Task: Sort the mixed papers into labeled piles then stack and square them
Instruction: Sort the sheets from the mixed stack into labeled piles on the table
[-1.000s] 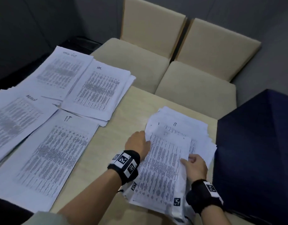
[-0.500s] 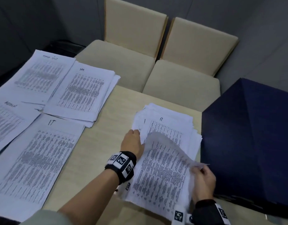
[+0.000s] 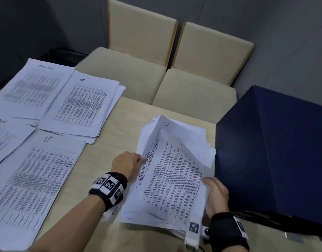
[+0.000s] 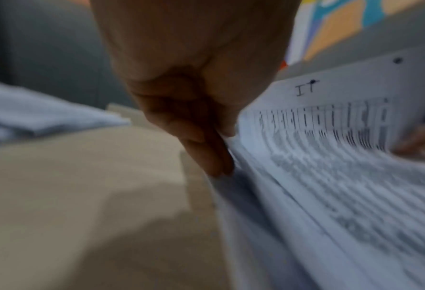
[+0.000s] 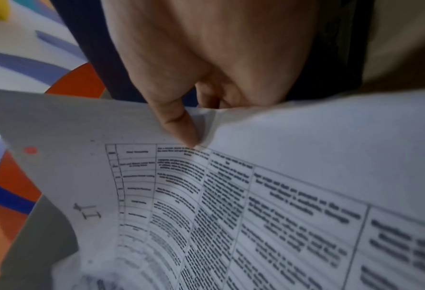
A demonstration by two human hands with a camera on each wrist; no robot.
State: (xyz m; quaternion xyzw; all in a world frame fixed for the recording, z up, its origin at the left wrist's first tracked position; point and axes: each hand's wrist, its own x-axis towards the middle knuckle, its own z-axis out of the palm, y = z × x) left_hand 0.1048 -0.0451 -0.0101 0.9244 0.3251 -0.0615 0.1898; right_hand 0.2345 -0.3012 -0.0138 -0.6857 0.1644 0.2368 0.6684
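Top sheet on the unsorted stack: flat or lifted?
Lifted. The right hand pinches the top sheet at its right edge, curling it off the unsorted stack.

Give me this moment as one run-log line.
step: sorting | right hand: pinches lifted IT sheet | left hand: at mixed stack left edge | IT pile: on table

The room is dim, with cool, bluish light that leaves the walls dark grey. In the head view the white paper piles (image 3: 38, 171) read clearly, though their print smears toward the left edge, where lines bow from wide-angle distortion. The left wrist view is heavily motion-blurred; a soft shadow lies on the counter (image 4: 82, 215). The right wrist view is sharper mid-frame, blurring toward the lower right corner.
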